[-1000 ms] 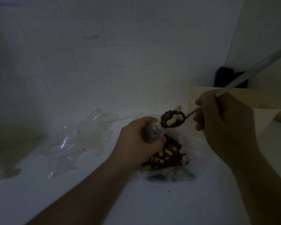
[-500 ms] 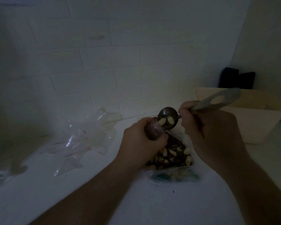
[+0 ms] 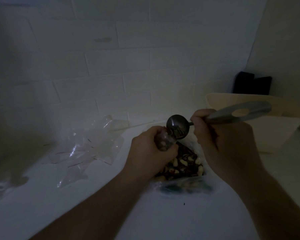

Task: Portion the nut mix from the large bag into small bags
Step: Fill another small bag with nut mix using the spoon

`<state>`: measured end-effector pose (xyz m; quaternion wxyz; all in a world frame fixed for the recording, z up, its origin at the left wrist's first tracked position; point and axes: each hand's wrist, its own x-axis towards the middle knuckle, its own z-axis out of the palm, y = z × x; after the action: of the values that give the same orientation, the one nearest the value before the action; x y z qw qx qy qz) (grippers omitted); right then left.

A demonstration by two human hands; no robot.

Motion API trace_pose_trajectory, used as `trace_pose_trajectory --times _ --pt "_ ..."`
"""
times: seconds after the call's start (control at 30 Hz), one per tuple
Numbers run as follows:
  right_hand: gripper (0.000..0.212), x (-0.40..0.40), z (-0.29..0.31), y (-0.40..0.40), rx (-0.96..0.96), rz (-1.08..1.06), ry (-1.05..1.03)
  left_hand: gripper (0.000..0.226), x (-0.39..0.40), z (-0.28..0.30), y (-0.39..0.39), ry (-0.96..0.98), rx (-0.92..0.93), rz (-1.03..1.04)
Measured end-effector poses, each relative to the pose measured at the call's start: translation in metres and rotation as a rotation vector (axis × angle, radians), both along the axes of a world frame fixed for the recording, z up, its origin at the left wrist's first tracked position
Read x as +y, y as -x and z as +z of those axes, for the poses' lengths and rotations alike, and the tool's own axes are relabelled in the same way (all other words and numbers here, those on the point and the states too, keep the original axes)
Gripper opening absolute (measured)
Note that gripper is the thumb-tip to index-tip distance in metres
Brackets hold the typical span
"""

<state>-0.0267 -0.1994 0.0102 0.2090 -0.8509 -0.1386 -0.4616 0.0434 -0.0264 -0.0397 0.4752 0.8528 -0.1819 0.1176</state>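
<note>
Head view shows your left hand (image 3: 145, 149) gripping a small bag (image 3: 164, 141) over the large bag (image 3: 182, 167) on the table (image 3: 111, 196), while your right hand (image 3: 220, 141) holds the scoop (image 3: 177, 126), tipped at the small bag's mouth.

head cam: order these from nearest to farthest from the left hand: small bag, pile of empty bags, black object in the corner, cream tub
1. small bag: gripped in the left hand itself.
2. pile of empty bags: to its left on the counter.
3. cream tub: off to the right, past the right hand.
4. black object: far right corner, behind the tub.
</note>
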Motion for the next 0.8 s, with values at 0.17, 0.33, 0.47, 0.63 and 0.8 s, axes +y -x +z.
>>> trace_pose_trajectory --times 0.17,0.33,0.47,0.63,0.8 --pt "0.037 0.002 0.000 -0.001 -0.018 -0.026 0.010 0.030 0.002 0.000 -0.003 0.029 0.015 0.014" --pt "0.036 0.004 -0.005 -0.001 -0.047 0.011 0.007 0.030 0.001 -0.001 -0.001 0.032 0.019 0.014" --pt "0.040 0.003 -0.009 -0.003 -0.071 0.040 -0.053 0.032 0.003 0.000 -0.001 0.069 0.052 0.009" --pt "0.022 0.002 -0.008 -0.003 -0.064 0.113 -0.344 0.030 0.005 0.000 -0.005 0.205 0.100 0.018" --pt "0.030 -0.012 -0.006 -0.003 0.080 -0.037 -0.436 0.026 0.013 0.009 -0.007 0.534 0.135 0.001"
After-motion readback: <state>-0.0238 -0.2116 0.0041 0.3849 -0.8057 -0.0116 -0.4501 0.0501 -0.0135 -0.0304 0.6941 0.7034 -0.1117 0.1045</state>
